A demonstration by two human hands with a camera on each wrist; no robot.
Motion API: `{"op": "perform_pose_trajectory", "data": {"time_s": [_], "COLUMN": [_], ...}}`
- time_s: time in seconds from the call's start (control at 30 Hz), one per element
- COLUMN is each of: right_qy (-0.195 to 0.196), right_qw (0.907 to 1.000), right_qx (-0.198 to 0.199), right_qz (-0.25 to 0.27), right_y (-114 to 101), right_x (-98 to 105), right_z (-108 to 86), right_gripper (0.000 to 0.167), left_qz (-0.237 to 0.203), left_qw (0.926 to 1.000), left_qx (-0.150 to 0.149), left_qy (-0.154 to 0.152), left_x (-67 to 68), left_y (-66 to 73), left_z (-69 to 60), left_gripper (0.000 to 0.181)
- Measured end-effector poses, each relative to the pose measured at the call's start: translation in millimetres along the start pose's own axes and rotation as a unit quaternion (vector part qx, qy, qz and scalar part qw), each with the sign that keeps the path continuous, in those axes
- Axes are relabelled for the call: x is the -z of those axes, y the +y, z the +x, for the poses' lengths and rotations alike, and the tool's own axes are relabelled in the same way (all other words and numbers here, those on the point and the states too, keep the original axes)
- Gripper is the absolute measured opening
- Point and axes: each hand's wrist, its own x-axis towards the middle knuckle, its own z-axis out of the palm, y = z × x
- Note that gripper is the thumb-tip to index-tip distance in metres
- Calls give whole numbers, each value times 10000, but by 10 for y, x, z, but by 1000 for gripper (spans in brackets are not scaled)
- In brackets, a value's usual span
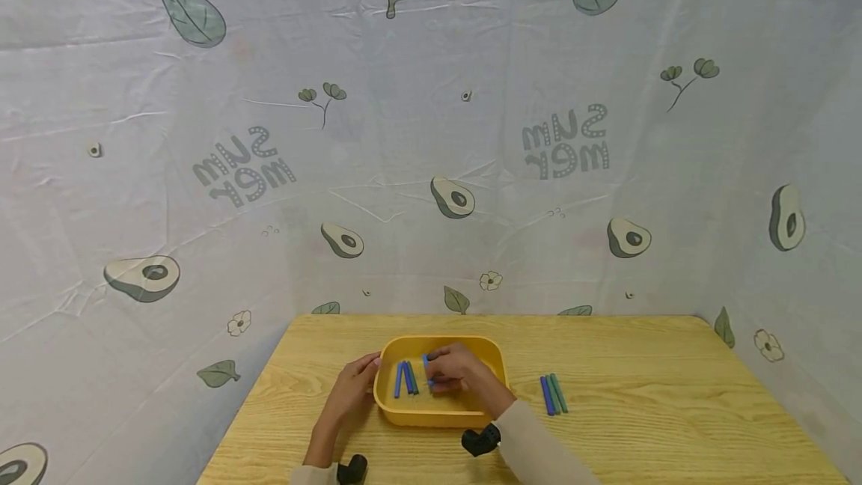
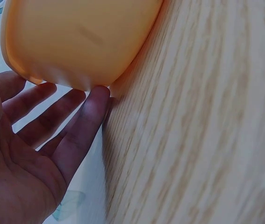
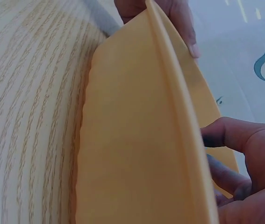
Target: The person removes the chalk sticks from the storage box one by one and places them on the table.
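Note:
A yellow tray (image 1: 438, 419) stands on the table, its outer wall (image 3: 123, 121) filling much of the right wrist view. My left hand (image 1: 353, 389) grips its left rim, with fingers against the outer wall (image 2: 76, 42) in the left wrist view. Inside, my right hand (image 1: 458, 369) has curled fingers around a blue stick (image 1: 426, 362), whose middle they cover. To the left of that hand lie a light blue stick (image 1: 398, 380), a dark blue stick (image 1: 407, 379) and a dark green stick (image 1: 413, 378). The tray wall partly hides the right fingers (image 3: 225, 175) in the right wrist view.
On the wooden table (image 1: 640, 395), right of the tray, lie a dark blue stick (image 1: 547, 396) and two green sticks (image 1: 554, 394), side by side. A patterned sheet (image 1: 404, 133) hangs behind the table and along its sides.

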Motion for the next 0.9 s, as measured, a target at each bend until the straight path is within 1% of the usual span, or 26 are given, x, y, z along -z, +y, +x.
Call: {"op": "perform_pose_trajectory", "data": {"time_s": [0.2,0.33,0.47,0.57,0.73,0.9], "right_qy": [-103,-142,-171,-134,-31,-30], "right_qw": [9998,9995,9987,9982,9983,9980], "right_qx": [65,73,40,21,-3,-33], "right_qz": [163,267,476,583,586,633], "right_y": [2,22,42,48,49,24], "right_x": [76,138,212,269,361,455], "right_z": [-37,-54,-72,-90,-105,-118], "right_gripper": [57,60,62,62,61,59], "left_qz": [41,-86,-176,-162,-41,-126], "left_qw": [10000,10000,9998,9999,10000,9999], "left_qx": [-10,-24,-22,-39,-88,-45], "left_qy": [60,28,-14,-22,23,25], "left_x": [-1,-4,-11,-15,-18,-26], "left_y": [26,40,40,34,30,43], "left_z": [-8,-23,-39,-43,-34,-22], "left_gripper": [48,49,50,51,50,49]}}
